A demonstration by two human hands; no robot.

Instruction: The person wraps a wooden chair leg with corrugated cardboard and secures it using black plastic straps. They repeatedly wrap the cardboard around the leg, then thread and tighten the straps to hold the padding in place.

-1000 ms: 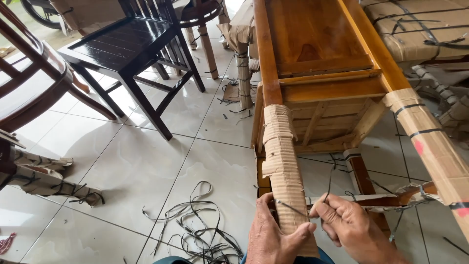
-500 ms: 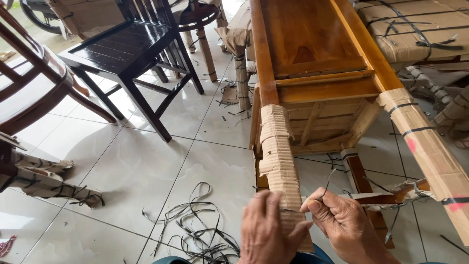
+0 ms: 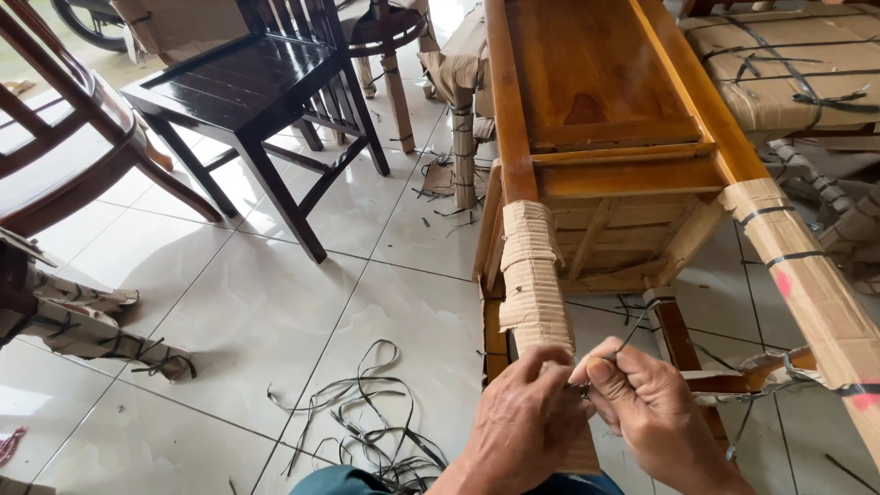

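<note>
Hands meet low centre: left hand (image 3: 522, 417) clenched around corrugated cardboard wrap (image 3: 532, 275) on orange-brown wooden furniture leg (image 3: 510, 101); right hand (image 3: 646, 403) fingers pinch thin black plastic strap (image 3: 631, 335) just beside it, over white tiled floor (image 3: 275, 312).

I see a dark slatted wooden chair (image 3: 261, 96) standing on the white tiled floor (image 3: 275, 302), and part of a rounded reddish-brown wooden chair (image 3: 55, 137) at the far left. Loose black plastic straps (image 3: 367, 422) lie tangled on the tiles. A cardboard-wrapped, strapped bundle (image 3: 788, 69) sits at upper right, and a cardboard-wrapped furniture leg (image 3: 87, 325) lies at lower left.
</note>
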